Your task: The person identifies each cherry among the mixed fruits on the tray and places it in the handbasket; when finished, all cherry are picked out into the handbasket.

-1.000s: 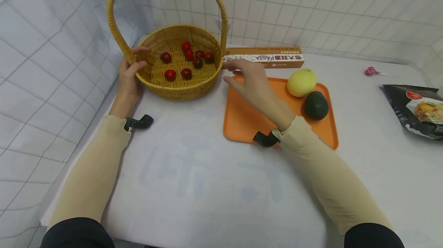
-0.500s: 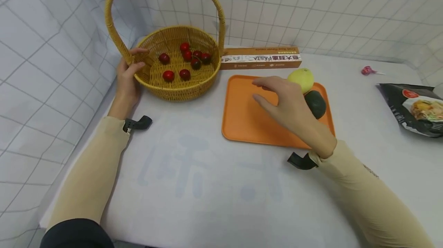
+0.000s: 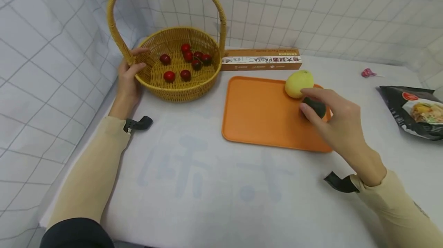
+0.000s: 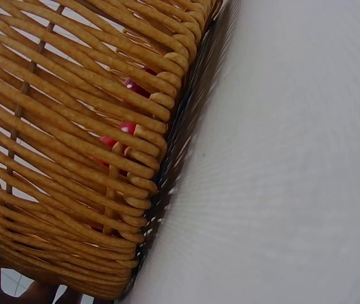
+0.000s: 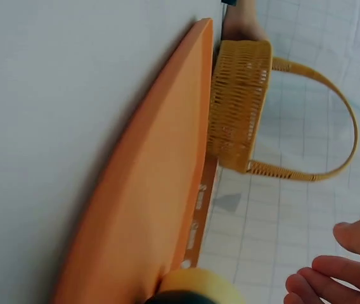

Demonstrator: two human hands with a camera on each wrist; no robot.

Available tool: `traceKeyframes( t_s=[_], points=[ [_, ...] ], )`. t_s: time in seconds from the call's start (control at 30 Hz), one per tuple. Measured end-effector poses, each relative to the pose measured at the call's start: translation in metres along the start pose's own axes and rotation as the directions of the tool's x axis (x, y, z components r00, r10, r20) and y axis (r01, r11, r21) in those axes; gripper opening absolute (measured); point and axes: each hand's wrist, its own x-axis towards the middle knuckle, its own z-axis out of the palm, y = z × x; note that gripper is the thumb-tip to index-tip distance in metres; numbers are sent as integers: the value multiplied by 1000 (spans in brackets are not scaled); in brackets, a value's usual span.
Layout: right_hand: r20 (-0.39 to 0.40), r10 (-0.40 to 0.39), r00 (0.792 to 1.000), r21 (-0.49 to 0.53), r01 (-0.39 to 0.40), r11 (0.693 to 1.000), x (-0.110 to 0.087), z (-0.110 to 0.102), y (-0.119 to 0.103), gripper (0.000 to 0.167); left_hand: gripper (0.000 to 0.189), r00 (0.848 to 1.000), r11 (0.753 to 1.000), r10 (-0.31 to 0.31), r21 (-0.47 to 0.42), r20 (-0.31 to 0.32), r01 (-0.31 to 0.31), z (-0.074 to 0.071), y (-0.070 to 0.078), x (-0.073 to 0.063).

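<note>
My left hand [image 3: 128,82] grips the left rim of a yellow wicker basket [image 3: 180,93], its thumb over the edge. Several red cherries [image 3: 185,75] lie on the basket floor; in the left wrist view, a few red spots show through the weave. My right hand [image 3: 342,121] hovers by the right side of an orange tray [image 3: 263,117], thumb and index finger apart around a dark green avocado [image 3: 314,105]. The right wrist view shows these fingers [image 5: 338,278] holding nothing. Beside the avocado sits a yellow-green round fruit [image 3: 298,83].
A long brown pasta box [image 3: 261,60] lies behind the tray, against the gridded cloth backdrop. A wrapped lollipop [image 3: 368,73] and a black food packet [image 3: 415,111] lie on the white table to the right.
My right hand has moved right, from beside the basket across the tray to the avocado. My left hand keeps its grip on the basket rim.
</note>
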Motion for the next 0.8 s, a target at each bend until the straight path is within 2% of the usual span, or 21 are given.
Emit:
traceKeyframes(
  t_s=[0.1, 0.27, 0.4, 0.67, 0.8],
  points=[
    [-34, 70, 997, -10, -71, 997, -13, -10, 8, 42, 42, 1000, 1000, -3, -6, -6, 3, -2, 2, 0],
    [-65, 140, 988, -45, -143, 989, -28, -24, 23, 44, 41, 1000, 1000, 5, -8, -8, -5, -6, 4, 0],
    [-63, 193, 979, -86, -198, 976, -37, -31, 36, 45, 42, 1000, 1000, 9, -5, -21, -9, -12, 6, -4],
    [-55, 306, 950, -157, -311, 937, -50, -39, 57, 50, 44, 999, 999, -30, 41, -18, 31, -18, 7, -12],
    [-19, 323, 946, -185, -321, 929, -56, -36, 66, 54, 47, 999, 998, -50, 35, -19, 50, -19, 8, -13]
  ],
)
